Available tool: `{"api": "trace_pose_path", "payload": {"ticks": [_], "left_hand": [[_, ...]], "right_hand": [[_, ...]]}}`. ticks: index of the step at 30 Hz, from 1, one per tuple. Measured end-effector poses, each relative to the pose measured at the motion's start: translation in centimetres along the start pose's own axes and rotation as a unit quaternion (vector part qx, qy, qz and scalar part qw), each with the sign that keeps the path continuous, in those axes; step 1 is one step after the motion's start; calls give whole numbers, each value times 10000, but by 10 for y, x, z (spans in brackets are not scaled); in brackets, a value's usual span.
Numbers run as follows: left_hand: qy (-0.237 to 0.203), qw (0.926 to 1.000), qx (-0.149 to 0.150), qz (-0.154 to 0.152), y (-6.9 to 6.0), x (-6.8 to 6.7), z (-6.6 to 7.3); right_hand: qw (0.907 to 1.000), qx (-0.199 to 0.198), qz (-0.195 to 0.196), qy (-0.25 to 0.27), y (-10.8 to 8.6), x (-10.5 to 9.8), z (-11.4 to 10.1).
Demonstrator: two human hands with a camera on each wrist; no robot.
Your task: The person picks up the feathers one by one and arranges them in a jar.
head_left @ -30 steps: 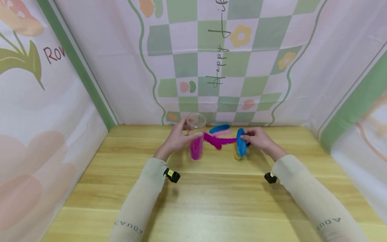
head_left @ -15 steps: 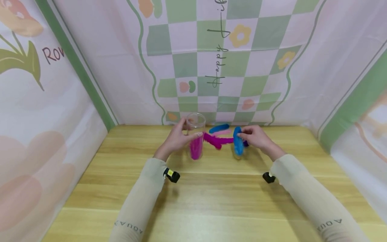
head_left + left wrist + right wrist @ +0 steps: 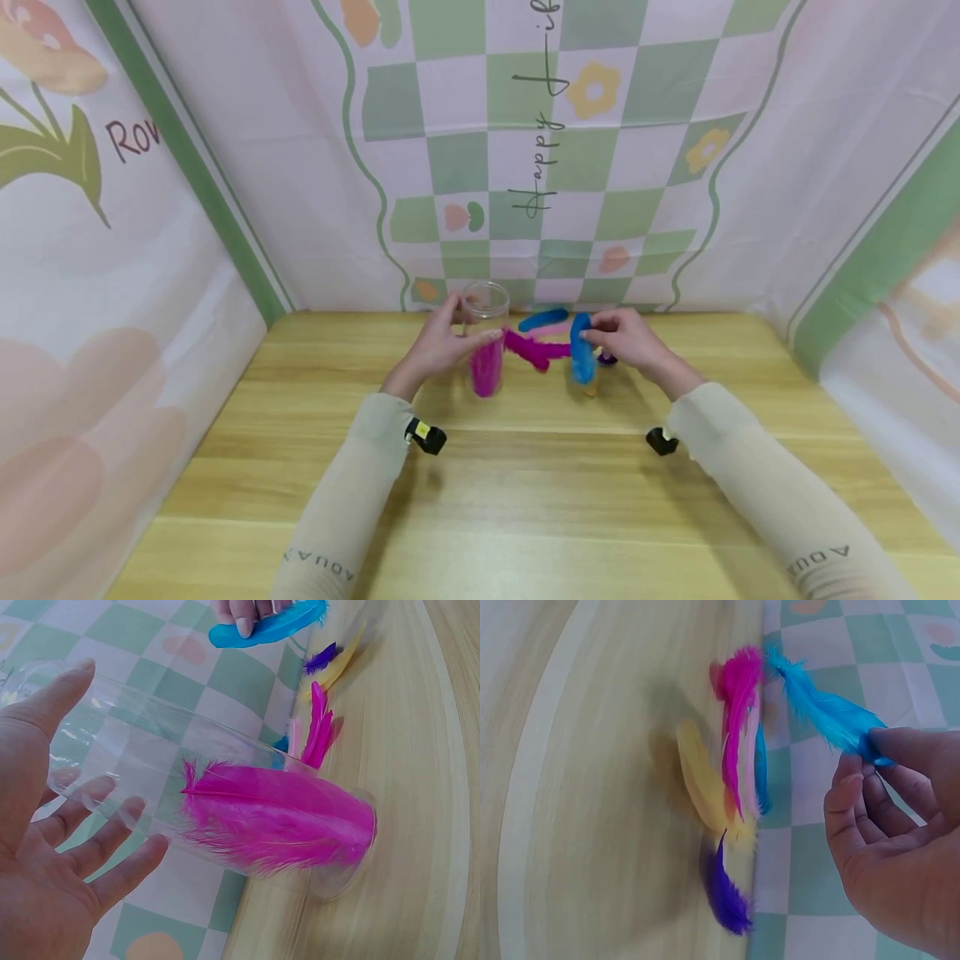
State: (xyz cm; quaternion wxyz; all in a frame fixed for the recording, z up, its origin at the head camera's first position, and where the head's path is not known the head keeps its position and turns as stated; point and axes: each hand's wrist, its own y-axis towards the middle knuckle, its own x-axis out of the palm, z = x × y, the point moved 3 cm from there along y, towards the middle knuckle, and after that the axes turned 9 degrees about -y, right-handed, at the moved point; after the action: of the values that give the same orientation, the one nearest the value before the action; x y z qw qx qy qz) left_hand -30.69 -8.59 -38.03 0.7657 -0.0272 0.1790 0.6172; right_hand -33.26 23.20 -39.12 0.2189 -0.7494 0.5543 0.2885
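My left hand (image 3: 444, 343) is wrapped around a tall clear cup (image 3: 247, 742), thumb on one side and fingers on the other. The cup stands upright on the table with a magenta feather (image 3: 285, 817) inside it near the bottom. Between thumb and fingers of my right hand (image 3: 628, 340) hangs a blue feather (image 3: 829, 712), held above the table to the right of the cup. Loose feathers lie under and beside it: a magenta one (image 3: 739, 712), a yellow one (image 3: 701, 776) and a purple one (image 3: 727, 896).
Behind the magenta feather lie another blue feather (image 3: 543, 319) and a pale pink feather (image 3: 551, 331). A patterned cloth backdrop (image 3: 525, 167) rises at the back edge of the wooden table (image 3: 510, 500).
My right hand has moved left with the blue feather, closer to the cup. The left hand and the cup have stayed in place.
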Motion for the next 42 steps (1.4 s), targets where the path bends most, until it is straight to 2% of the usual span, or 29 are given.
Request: {"api": "trace_pose_path", "payload": {"ticks": [5,9,19,42], "left_hand": [[21,10000,-8,-8,0,0,0],[21,10000,-13,-22,-1,0,1],[37,10000,-6,-17,-1,0,1],[-13,10000,5,-6,0,1,1]], "right_hand": [[9997,40,-72,235,-4,-2,-15],[9997,12,-97,223,-9,-4,-28],[9999,-21,5,122,-2,-3,-20],[9997,-120,-13,213,-5,-10,-37]]}}
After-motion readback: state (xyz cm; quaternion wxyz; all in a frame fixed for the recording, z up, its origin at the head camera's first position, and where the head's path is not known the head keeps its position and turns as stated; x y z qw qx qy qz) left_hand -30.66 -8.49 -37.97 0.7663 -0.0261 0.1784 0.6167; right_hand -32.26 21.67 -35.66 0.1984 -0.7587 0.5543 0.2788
